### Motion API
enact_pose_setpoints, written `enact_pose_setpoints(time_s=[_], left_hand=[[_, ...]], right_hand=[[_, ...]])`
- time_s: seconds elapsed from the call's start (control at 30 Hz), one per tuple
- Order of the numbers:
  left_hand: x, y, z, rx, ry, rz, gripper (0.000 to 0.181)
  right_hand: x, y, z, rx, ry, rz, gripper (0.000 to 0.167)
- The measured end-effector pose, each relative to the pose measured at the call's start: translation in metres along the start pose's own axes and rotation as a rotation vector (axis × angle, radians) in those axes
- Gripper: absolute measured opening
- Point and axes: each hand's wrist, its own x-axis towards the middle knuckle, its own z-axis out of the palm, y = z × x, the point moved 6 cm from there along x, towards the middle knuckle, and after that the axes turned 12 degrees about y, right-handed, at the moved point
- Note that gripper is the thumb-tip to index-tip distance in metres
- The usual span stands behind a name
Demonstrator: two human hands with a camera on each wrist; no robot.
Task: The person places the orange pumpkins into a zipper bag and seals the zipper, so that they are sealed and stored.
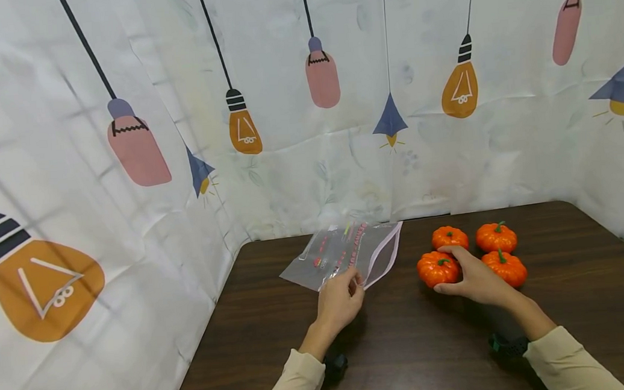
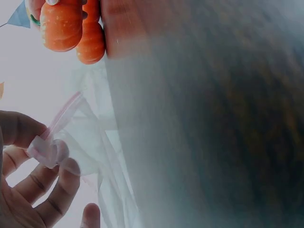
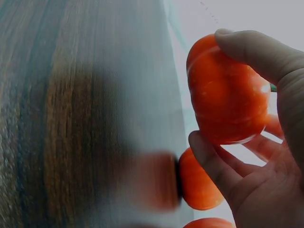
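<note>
"Nearest us?"
"The left sleeve (image 1: 294, 382); past it, the left hand (image 1: 340, 302) pinches the rim of the plastic bag (image 1: 340, 250), likely so its mouth gapes."
"Rightward?"
"The right hand (image 1: 479, 280) grips the leftmost pumpkin (image 1: 437, 269), probably for steadiness, beside three other pumpkins (image 1: 494, 239) (whether it touches the table (image 1: 404, 351), I can't tell)."

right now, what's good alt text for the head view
A person's right hand grips an orange pumpkin beside three more pumpkins, and the left hand pinches an open clear bag, at a brown table before a lamp-print backdrop.
</note>
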Motion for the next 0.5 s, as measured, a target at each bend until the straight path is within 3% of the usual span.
enact_pose_setpoints(time_s=[0.23, 0.5], left_hand=[[-0.0006, -0.0009, 0.0006, -0.031, -0.007, -0.02, 0.005], [0.0007, 0.0014, -0.0005, -0.05, 0.031, 0.01, 0.011]], right_hand=[[-0.0001, -0.0012, 0.001, 0.012, 0.0, -0.003, 0.089], [0.0, -0.0024, 0.0027, 0.01, 0.003, -0.003, 0.089]])
